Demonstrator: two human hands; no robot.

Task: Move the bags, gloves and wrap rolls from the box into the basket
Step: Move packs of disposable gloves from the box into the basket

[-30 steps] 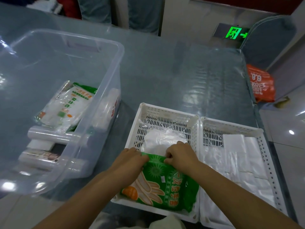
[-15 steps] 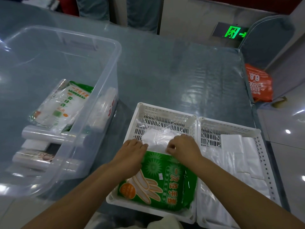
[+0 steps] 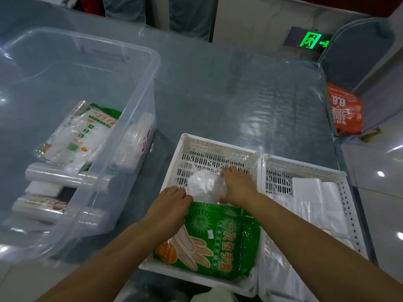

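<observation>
A green pack of disposable gloves (image 3: 209, 243) lies flat in the near half of the left white basket (image 3: 220, 147). Behind it sits a clear bundle of plastic bags (image 3: 205, 186). My left hand (image 3: 172, 205) rests on the pack's upper left corner, fingers touching the bundle. My right hand (image 3: 237, 186) presses on the bundle's right side. The clear box (image 3: 139, 88) at left holds another glove pack (image 3: 80, 131), two wrap rolls (image 3: 65, 176) (image 3: 41, 207), a white pad between them and a white roll against its right wall.
A second white basket (image 3: 340, 177) at right holds folded white plastic bags (image 3: 314, 205). The grey table (image 3: 239, 90) ends at right, where an orange bag (image 3: 344, 107) sits by a padded chair. A green exit sign glows beyond.
Both hands slid from the top edge of the green glove pack forward onto the clear bag bundle; the right hand went furthest. The pack now lies flat in the basket.
</observation>
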